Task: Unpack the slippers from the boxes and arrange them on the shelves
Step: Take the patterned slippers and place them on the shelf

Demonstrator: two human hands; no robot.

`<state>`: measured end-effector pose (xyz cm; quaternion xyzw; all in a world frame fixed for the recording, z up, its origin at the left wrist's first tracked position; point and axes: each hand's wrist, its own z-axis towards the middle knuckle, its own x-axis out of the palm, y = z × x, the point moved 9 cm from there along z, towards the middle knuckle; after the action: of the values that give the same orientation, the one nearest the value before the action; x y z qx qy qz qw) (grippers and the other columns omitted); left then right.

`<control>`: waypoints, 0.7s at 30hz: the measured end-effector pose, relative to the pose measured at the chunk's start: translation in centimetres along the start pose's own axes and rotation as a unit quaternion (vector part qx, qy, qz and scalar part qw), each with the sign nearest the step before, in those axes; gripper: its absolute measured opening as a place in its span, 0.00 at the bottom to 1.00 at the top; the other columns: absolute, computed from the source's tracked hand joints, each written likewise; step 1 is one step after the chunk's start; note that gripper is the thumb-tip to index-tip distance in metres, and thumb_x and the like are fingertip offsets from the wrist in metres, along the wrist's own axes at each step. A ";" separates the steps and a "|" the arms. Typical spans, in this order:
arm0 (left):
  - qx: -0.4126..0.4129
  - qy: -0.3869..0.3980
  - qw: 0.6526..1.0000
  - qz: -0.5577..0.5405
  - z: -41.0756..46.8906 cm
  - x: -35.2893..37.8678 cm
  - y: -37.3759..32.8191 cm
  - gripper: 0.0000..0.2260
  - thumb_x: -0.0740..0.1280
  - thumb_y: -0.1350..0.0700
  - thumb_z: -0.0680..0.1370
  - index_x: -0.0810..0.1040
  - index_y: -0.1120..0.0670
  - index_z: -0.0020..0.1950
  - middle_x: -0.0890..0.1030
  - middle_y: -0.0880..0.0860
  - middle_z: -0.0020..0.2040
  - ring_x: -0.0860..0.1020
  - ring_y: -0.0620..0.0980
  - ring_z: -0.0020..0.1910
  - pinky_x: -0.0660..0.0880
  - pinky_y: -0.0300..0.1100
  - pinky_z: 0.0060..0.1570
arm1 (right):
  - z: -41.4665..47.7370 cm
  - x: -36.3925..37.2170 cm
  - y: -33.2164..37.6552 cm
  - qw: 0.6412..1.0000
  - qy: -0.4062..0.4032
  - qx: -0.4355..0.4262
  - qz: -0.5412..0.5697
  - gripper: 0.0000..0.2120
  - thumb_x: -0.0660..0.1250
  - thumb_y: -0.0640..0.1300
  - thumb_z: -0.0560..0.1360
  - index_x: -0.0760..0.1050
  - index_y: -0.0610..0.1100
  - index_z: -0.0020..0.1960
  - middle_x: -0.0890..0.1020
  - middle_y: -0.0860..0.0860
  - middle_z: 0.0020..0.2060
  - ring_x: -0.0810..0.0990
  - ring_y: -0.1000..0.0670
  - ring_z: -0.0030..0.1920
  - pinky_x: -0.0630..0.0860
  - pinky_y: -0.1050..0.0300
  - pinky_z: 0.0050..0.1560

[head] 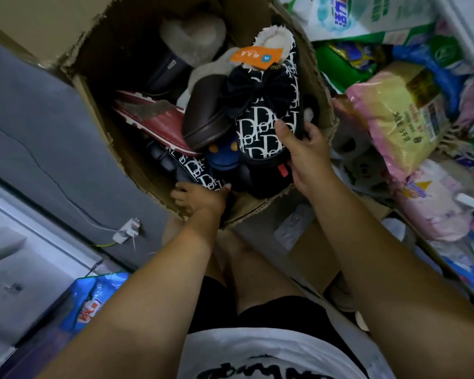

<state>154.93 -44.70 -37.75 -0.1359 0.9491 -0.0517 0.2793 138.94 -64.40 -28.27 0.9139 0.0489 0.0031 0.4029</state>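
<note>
A torn cardboard box [104, 45] in the upper centre of the frame holds a jumble of slippers. The hands are apart. The right hand [304, 151], centre right, grips the side of a black lettered slipper [260, 127] near its toe. The left hand [200, 196], lower centre, touches the matching slipper [197, 170]; whether it grips is unclear. Both slippers look light, soft and plush, so they are probably best held by the firmer sole edge
</note>
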 end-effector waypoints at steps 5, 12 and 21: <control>0.027 -0.019 0.993 -0.114 0.0 1.6 0.2 0.54 0.80 0.47 0.71 0.47 0.66 0.81 0.45 0.59 0.81 0.53 0.60 0.80 0.56 0.48 0.76 | 0.5 -0.2 -0.1 1.000 0.015 -0.005 0.004 0.42 0.83 0.51 0.62 0.72 0.39 0.70 0.84 0.44 0.59 0.85 0.46 0.58 0.82 0.47 0.58; 0.025 -0.047 0.972 -0.229 0.9 0.8 1.8 0.51 0.84 0.53 0.64 0.56 0.52 0.77 0.57 0.56 0.76 0.61 0.57 0.74 0.63 0.49 0.75 | 0.5 0.2 -0.3 1.000 0.029 -0.009 0.000 0.39 0.81 0.50 0.64 0.72 0.39 0.70 0.84 0.44 0.60 0.84 0.46 0.59 0.81 0.47 0.61; 0.022 0.028 0.978 -0.206 2.0 2.6 2.2 0.59 0.83 0.54 0.67 0.43 0.53 0.83 0.48 0.52 0.79 0.59 0.54 0.76 0.62 0.47 0.77 | 0.6 0.3 -0.2 1.000 0.026 0.002 -0.001 0.35 0.79 0.46 0.69 0.71 0.39 0.71 0.84 0.44 0.60 0.85 0.47 0.59 0.81 0.49 0.59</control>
<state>153.45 -43.35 -41.16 -0.3212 0.9068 -0.1329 0.2385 139.25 -64.66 -28.88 0.9143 0.0605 0.0263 0.3996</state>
